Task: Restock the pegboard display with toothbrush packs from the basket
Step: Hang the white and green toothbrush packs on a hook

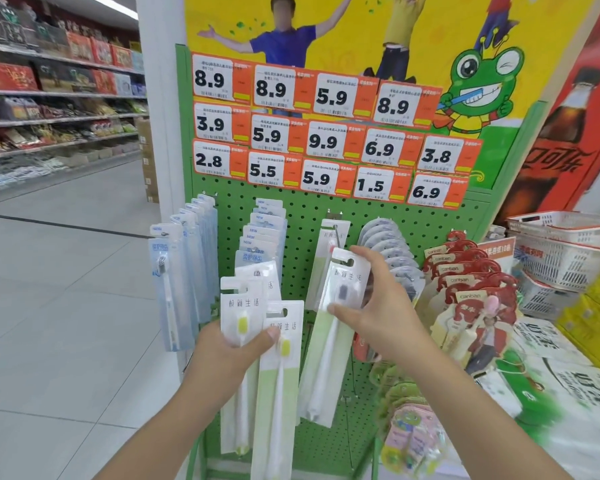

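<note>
The right hand (368, 306) is curled round a white-and-pale-green carded toothbrush pack with a dark-bristled brush (340, 306), pinched near its top between thumb below and fingers above; the pack is held tilted, its hang-hole close to the thin metal peg (338, 237) from which one matching white pack (329, 233) already hangs; whether the hole is on the peg cannot be told. The left hand (232, 344) grips two white-and-green carded packs with yellow-bristled brushes (278, 375), fanned side by side, thumb pressed across their fronts; they are held upright in front of the lower part of the green perforated metal pegboard (305, 209).

To the left of the held packs, a row of pale-blue carded toothbrush packs (174, 271) hangs at the board's edge; a second stack of blue-and-white packs marked NEW (262, 233) hangs just behind the left hand's pair. To the right of the right hand, a row of rounded clear blister packs (385, 244) is seen, then red-and-cream carded packs with a pink brush (465, 289); pastel children's packs (413, 431) hang lower down. Orange-and-white price tags (326, 133) are clustered across the top of the board, beneath a yellow poster with a green cartoon frog (478, 74). White plastic baskets (568, 244) are stacked at the far right; grocery shelves (59, 98) line the aisle at the left.
</note>
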